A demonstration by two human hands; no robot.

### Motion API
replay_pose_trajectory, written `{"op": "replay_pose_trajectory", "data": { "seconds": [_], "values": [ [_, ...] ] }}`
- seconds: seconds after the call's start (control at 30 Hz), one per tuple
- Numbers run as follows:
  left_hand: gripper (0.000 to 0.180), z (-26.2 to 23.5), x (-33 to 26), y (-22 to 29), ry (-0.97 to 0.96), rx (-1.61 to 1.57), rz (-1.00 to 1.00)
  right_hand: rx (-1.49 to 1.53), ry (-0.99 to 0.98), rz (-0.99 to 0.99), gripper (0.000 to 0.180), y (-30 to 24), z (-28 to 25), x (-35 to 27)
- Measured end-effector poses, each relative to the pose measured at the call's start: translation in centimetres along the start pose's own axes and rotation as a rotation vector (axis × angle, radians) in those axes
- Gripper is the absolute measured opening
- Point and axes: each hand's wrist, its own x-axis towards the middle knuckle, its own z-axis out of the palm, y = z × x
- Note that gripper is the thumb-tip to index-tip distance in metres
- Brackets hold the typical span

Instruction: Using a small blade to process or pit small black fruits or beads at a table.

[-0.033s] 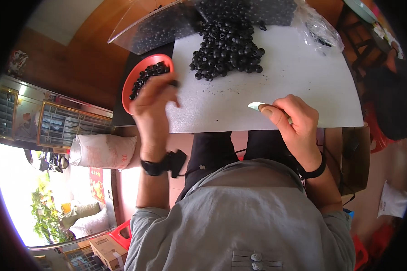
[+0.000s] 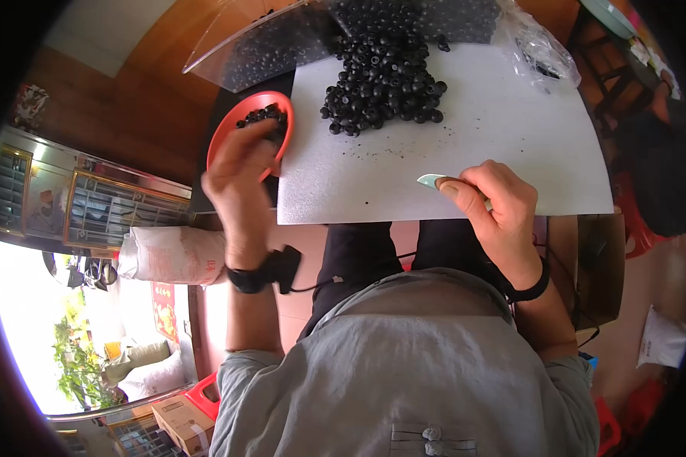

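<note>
Over the near part of a red bowl (image 2: 279, 145) hovers my left hand (image 2: 240, 171), its fingers blurred by motion; whether they hold anything is hidden. Inside the bowl lie small round black pieces (image 2: 261, 116) that look like beads with holes. My right hand (image 2: 501, 202) pinches a small knife with a pale, curved blade (image 2: 428, 180) between thumb and index finger, above the front right of the white sheet (image 2: 343, 186). The blade points left. A large heap of the same black beads (image 2: 385, 87) rests at the sheet's far middle.
Black crumbs dot the sheet before the heap. Behind stands a clear plastic panel (image 2: 263, 57). At the far right lies a crumpled clear bag (image 2: 541, 57). A cardboard box (image 2: 598, 266) is on the right below the table, a white sack (image 2: 175, 254) on the left.
My left hand has shifted a little left and nearer to me, with its wrist strap. My right hand and the knife are almost unmoved.
</note>
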Motion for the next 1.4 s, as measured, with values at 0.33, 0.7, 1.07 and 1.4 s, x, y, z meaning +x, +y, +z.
{"op": "replay_pose_trajectory", "data": {
  "seconds": [0.33,0.7,1.07,1.4],
  "values": [
    [0.019,3.0,-1.0,3.3,-0.439,0.201,0.067,-0.005,0.036,-0.021,0.020,0.3,0.1,0.2],
    [0.064,10.4,-14.6,11.3,-0.826,-1.308,0.405,-0.028,0.001,-0.041,0.020,0.1,0.2,0.0],
    [0.060,12.8,-12.7,12.8,-0.981,-1.425,0.306,-0.040,0.043,-0.041,0.021,0.4,-0.4,-0.2],
    [0.020,5.9,1.1,2.7,-0.353,0.481,0.313,-0.043,0.037,-0.095,0.021,0.3,0.0,-0.2]
  ]
}}
